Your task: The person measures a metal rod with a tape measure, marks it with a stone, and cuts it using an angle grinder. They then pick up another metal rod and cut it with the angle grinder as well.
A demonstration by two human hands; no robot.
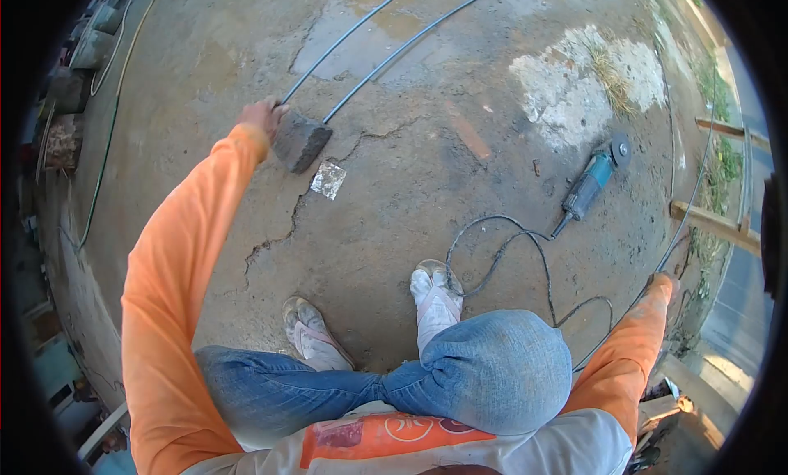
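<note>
My left hand (pixel 263 118) is closed at the upper left corner of a rough grey concrete block (pixel 302 143), its fingers partly hidden. Two thin steel rods (pixel 402 48) run from the block toward the top of the view. One rod meets the block right beside my fingertips; the rods' near ends are hidden. Out to the right, my right hand (pixel 669 284) hangs low beside a dark cable (pixel 685 220). Its fingers are mostly hidden behind the sleeve, so a hold on the cable cannot be made out.
A teal angle grinder (pixel 593 183) lies on the ground at right, its black cord (pixel 546 261) looping near my right foot (pixel 435 290). A silvery scrap (pixel 328 180) lies below the block. Green hose (pixel 105 151) runs along the left. Wooden posts (pixel 714 225) edge the right side.
</note>
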